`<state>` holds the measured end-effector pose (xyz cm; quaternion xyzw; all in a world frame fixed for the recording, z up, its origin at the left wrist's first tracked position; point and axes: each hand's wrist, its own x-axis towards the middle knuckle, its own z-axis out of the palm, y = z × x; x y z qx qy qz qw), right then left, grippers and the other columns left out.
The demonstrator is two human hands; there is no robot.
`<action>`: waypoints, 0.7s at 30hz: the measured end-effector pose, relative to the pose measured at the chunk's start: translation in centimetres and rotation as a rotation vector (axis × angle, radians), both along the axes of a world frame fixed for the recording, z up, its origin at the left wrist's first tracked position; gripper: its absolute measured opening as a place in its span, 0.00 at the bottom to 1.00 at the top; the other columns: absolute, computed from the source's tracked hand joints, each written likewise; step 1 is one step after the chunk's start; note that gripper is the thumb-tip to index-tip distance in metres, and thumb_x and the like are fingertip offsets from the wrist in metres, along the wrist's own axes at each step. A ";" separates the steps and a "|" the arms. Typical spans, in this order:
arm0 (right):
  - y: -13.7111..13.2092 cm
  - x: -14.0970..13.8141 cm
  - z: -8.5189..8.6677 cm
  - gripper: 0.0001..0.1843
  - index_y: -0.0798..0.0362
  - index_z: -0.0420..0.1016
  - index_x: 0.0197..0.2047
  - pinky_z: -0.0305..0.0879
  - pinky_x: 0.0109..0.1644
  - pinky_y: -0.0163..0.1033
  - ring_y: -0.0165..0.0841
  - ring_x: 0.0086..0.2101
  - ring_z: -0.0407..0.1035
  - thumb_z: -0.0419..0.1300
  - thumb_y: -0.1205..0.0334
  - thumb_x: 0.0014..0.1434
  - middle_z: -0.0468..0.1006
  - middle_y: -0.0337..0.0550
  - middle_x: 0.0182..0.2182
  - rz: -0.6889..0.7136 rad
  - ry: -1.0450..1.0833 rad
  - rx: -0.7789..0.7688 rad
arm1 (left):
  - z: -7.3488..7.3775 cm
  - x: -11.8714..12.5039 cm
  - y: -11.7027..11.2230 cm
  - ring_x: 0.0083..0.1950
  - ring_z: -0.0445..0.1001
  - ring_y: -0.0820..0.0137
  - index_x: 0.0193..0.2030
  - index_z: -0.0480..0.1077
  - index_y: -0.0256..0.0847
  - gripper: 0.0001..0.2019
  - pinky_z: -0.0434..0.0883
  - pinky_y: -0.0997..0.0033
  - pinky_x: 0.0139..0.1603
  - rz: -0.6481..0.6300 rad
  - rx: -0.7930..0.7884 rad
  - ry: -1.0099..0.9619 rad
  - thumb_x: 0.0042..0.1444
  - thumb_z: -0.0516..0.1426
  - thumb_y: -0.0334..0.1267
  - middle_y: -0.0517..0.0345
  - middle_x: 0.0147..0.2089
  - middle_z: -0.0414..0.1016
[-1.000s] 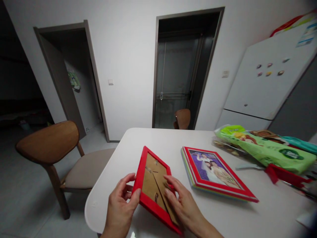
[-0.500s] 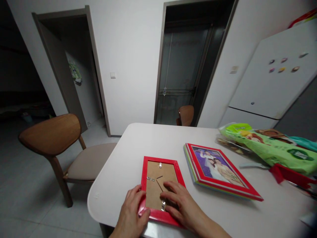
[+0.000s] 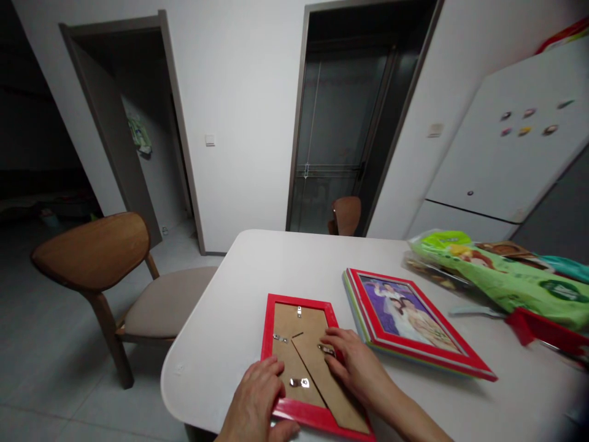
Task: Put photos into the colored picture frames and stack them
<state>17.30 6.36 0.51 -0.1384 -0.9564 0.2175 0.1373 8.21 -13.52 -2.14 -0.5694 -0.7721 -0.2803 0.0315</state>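
A red picture frame (image 3: 267, 325) lies face down on the white table, its brown backing board (image 3: 304, 362) showing. My left hand (image 3: 257, 393) holds its near left corner, fingers over the left border and thumb at the near edge. On the right side of the board, my right hand (image 3: 356, 368) has its fingers bent around a small metal clip (image 3: 326, 350), partly hiding it. The near clip (image 3: 299, 383) lies crosswise, clear of the border. Other clips sit at the far edge (image 3: 299, 312) and the left edge (image 3: 280, 338).
Right of my hands stands a stack of frames (image 3: 409, 313), a wedding photo in the top one. Beyond are a green bag (image 3: 515, 270), a pale-handled utensil (image 3: 476, 312) and a red object (image 3: 529, 325). A wooden chair (image 3: 96, 252) is at the table's left.
My right hand has moved from the near clip to the right-hand clip. The near clip has turned from lengthwise to crosswise. My left hand still holds the near left corner.
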 end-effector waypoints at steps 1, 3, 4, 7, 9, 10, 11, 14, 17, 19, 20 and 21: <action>0.7 -0.1 0.0 0.13 0.54 0.73 0.36 0.56 0.47 0.41 0.38 0.43 0.61 0.51 0.68 0.48 0.70 0.49 0.41 -0.014 -0.033 0.027 | -0.1 0.0 0.0 0.51 0.65 0.54 0.31 0.65 0.39 0.14 0.64 0.51 0.50 0.007 -0.005 -0.003 0.35 0.62 0.39 0.45 0.49 0.69; 1.5 -0.3 -0.1 0.12 0.54 0.74 0.31 0.58 0.44 0.39 0.37 0.40 0.62 0.50 0.69 0.47 0.71 0.48 0.37 -0.010 -0.075 0.079 | -0.1 0.1 0.1 0.51 0.65 0.54 0.30 0.65 0.39 0.14 0.63 0.51 0.50 0.020 -0.016 -0.013 0.34 0.62 0.37 0.45 0.49 0.69; 1.7 -0.5 -0.1 0.12 0.54 0.74 0.30 0.58 0.42 0.39 0.37 0.38 0.63 0.50 0.69 0.47 0.71 0.48 0.35 -0.013 -0.079 0.104 | -0.1 0.1 0.1 0.51 0.65 0.54 0.29 0.65 0.39 0.14 0.63 0.51 0.50 0.025 -0.018 -0.022 0.34 0.62 0.36 0.45 0.49 0.68; 1.8 -0.8 -0.4 0.13 0.53 0.74 0.29 0.58 0.40 0.38 0.36 0.36 0.62 0.49 0.69 0.49 0.71 0.47 0.31 -0.056 -0.058 0.156 | 0.0 0.2 0.2 0.52 0.65 0.55 0.29 0.65 0.39 0.14 0.62 0.53 0.52 0.024 -0.006 -0.056 0.33 0.63 0.36 0.46 0.50 0.68; 1.6 -0.9 -0.5 0.12 0.54 0.74 0.30 0.58 0.40 0.38 0.36 0.36 0.62 0.49 0.69 0.49 0.71 0.47 0.31 -0.075 -0.035 0.165 | 0.0 0.2 0.2 0.52 0.64 0.56 0.29 0.65 0.40 0.14 0.61 0.54 0.52 0.027 0.010 -0.081 0.33 0.63 0.36 0.47 0.50 0.68; 1.4 -1.1 -0.5 0.12 0.54 0.74 0.32 0.58 0.41 0.38 0.36 0.36 0.62 0.49 0.68 0.50 0.71 0.47 0.32 -0.080 -0.017 0.161 | -0.1 0.2 0.2 0.52 0.64 0.56 0.29 0.65 0.40 0.14 0.61 0.54 0.52 0.027 0.014 -0.089 0.33 0.63 0.36 0.47 0.50 0.68; 1.0 -1.2 -0.5 0.12 0.54 0.74 0.34 0.57 0.42 0.39 0.36 0.37 0.62 0.49 0.67 0.50 0.71 0.48 0.33 -0.077 0.009 0.150 | -0.2 0.2 0.2 0.52 0.64 0.56 0.29 0.65 0.40 0.14 0.61 0.53 0.52 0.027 0.016 -0.095 0.33 0.63 0.37 0.47 0.50 0.68; -0.9 -2.5 -0.3 0.13 0.54 0.72 0.39 0.57 0.44 0.38 0.35 0.39 0.62 0.49 0.64 0.53 0.71 0.48 0.38 -0.002 0.072 0.087 | -0.3 0.3 0.2 0.52 0.64 0.55 0.29 0.65 0.40 0.14 0.61 0.53 0.52 0.030 0.016 -0.101 0.33 0.63 0.36 0.48 0.50 0.68; -3.2 -4.6 -0.2 0.11 0.52 0.73 0.35 0.57 0.41 0.35 0.33 0.36 0.63 0.51 0.62 0.53 0.71 0.44 0.33 0.067 0.060 0.097 | -0.4 0.4 0.3 0.52 0.64 0.56 0.29 0.66 0.39 0.13 0.62 0.54 0.52 0.039 0.027 -0.088 0.33 0.63 0.35 0.48 0.50 0.68; -4.3 -5.9 -0.4 0.10 0.52 0.73 0.30 0.57 0.39 0.35 0.32 0.34 0.63 0.51 0.63 0.53 0.71 0.43 0.30 0.051 0.053 0.130 | -0.4 0.3 0.4 0.52 0.64 0.56 0.29 0.66 0.40 0.13 0.63 0.54 0.51 0.036 0.032 -0.077 0.34 0.63 0.35 0.48 0.50 0.69; -4.6 -6.4 -0.6 0.10 0.52 0.73 0.28 0.56 0.38 0.35 0.32 0.34 0.63 0.50 0.64 0.53 0.70 0.43 0.29 0.035 0.055 0.138 | -0.4 0.3 0.4 0.52 0.65 0.57 0.29 0.66 0.40 0.13 0.63 0.55 0.51 0.033 0.034 -0.071 0.34 0.63 0.36 0.48 0.49 0.69; -4.7 -6.7 -0.7 0.11 0.53 0.72 0.27 0.56 0.38 0.34 0.32 0.33 0.63 0.50 0.64 0.53 0.70 0.43 0.29 0.018 0.058 0.143 | -0.4 0.2 0.4 0.51 0.65 0.57 0.28 0.66 0.40 0.13 0.64 0.55 0.51 0.031 0.038 -0.067 0.34 0.63 0.37 0.48 0.49 0.70</action>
